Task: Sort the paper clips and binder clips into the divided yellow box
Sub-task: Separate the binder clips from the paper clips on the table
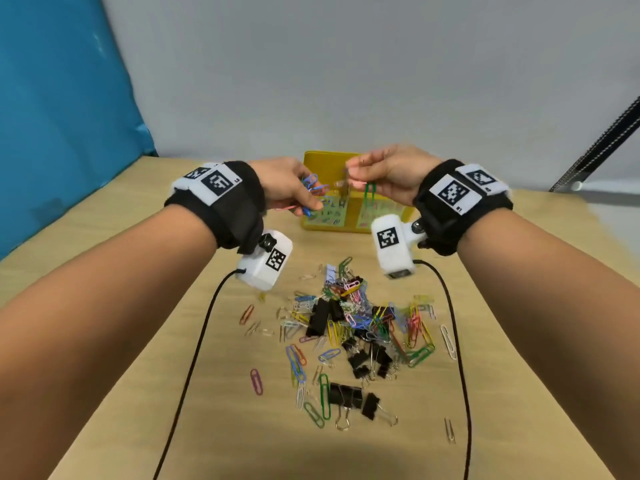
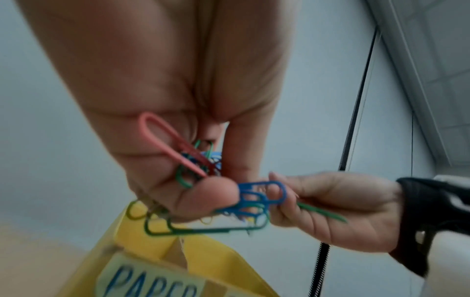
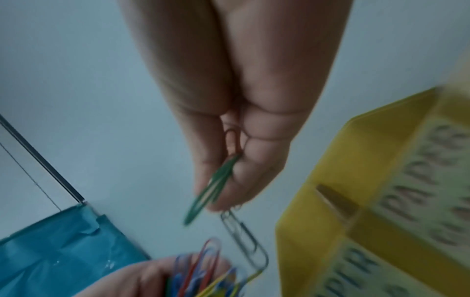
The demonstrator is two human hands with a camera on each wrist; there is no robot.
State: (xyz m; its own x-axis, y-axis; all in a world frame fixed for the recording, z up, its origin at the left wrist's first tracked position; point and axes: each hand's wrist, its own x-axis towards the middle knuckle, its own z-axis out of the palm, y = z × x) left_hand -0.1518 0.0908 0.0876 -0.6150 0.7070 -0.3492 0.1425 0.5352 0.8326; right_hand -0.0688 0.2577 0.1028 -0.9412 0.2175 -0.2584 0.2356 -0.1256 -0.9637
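Note:
Both hands hover over the divided yellow box [image 1: 349, 221], which stands at the table's far side and carries a label reading "PAPER" [image 2: 152, 281]. My left hand [image 1: 287, 187] grips a bunch of coloured paper clips [image 1: 313, 190], blue, pink and green [image 2: 203, 168]. My right hand [image 1: 388, 173] pinches a green paper clip [image 1: 370, 195] that hangs down, and a silver paper clip [image 3: 244, 239] dangles from its fingertips. A mixed pile of coloured paper clips and black binder clips [image 1: 356, 327] lies on the table nearer to me.
The wooden table [image 1: 173, 341] carries loose clips scattered around the pile. Black cables [image 1: 201, 341] run from the wrist cameras across it. A blue sheet [image 1: 62, 133] hangs at the left, and a grey wall stands behind the box.

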